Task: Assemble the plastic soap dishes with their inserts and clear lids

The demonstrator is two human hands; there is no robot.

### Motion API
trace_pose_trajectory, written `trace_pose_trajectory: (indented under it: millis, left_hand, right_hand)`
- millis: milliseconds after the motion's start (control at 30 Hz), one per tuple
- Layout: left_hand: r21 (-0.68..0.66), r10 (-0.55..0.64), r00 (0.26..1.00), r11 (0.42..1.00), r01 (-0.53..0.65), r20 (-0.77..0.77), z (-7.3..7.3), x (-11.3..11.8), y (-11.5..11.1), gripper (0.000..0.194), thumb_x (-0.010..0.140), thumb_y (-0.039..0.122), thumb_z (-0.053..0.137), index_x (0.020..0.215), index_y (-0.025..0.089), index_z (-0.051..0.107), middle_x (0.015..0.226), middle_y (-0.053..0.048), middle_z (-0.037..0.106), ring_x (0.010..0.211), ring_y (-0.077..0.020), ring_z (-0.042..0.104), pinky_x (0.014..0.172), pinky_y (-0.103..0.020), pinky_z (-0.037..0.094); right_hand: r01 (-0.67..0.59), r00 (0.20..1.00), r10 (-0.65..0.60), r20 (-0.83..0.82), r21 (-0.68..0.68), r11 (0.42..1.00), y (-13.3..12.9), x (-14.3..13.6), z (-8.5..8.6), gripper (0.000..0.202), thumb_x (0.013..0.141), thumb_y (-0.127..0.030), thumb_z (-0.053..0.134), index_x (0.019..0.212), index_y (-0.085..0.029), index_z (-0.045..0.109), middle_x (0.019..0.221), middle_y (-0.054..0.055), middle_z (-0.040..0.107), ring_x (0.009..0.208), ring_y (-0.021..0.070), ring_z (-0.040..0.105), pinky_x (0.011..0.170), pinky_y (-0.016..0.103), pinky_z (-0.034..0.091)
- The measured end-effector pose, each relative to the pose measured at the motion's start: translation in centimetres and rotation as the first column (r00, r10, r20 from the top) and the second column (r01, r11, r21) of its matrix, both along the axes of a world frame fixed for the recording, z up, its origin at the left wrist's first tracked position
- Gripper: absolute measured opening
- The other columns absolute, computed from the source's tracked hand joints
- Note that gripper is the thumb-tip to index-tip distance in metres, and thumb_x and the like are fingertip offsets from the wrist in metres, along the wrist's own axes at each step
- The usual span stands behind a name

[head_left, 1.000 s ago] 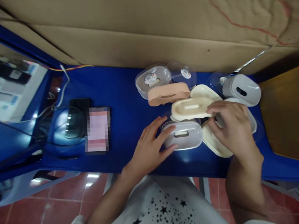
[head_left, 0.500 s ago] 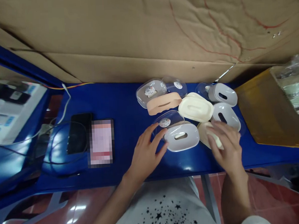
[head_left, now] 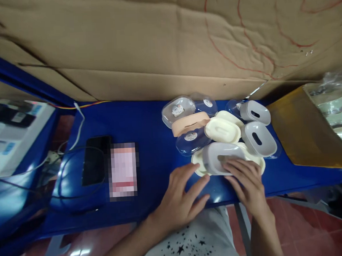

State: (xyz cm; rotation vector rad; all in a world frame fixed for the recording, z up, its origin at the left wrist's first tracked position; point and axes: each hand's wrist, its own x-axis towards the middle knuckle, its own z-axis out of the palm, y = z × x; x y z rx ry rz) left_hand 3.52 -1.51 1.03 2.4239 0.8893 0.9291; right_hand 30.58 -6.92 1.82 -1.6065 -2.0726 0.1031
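Blue tabletop (head_left: 148,123) spreads beneath us. At 4 o'clock our right hand (head_left: 248,183) pinches a gray container (head_left: 214,154) by its near rim, over a cream piece (head_left: 198,164). Our left hand (head_left: 182,196), fingers wide apart, is at 6 o'clock, beside that piece. 2 slotted containers (head_left: 265,140) sit around 3 o'clock; beyond them a brown box (head_left: 297,133) holds pale, plastic-wrapped goods (head_left: 334,104).
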Motion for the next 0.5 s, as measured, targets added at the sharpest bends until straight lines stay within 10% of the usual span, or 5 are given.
trace_pose_trajectory:
  millis: [200,500]
  left_hand:
    - [0.004,-0.082,0.950,0.996,0.088,-0.302,-1.6,1.6,-0.7,0.044,0.111,0.038,0.058,0.152,0.022,0.056,0.160,-0.012,0.057,0.148,-0.0330,0.050,0.122,-0.058,0.040]
    - [-0.032,-0.009,0.959,0.999,-0.001,-0.284,-2.8,1.3,-2.1,0.018,0.107,0.021,0.063,0.126,0.019,0.065,0.119,-0.008,0.073,0.125,-0.0260,0.067,0.118,-0.051,0.050]
  right_hand:
    - [0.165,0.980,-0.186,0.077,0.219,0.962,1.8,2.4,-1.1,0.035,0.104,-0.024,0.068,0.139,-0.028,0.071,0.134,0.009,0.077,0.125,0.0319,0.071,0.111,0.049,0.041]
    - [0.038,0.985,-0.062,0.160,0.147,0.988,6.1,3.9,-1.8,0.052,0.106,-0.012,0.049,0.155,-0.031,0.058,0.160,0.011,0.060,0.152,0.0342,0.052,0.124,0.063,0.030]
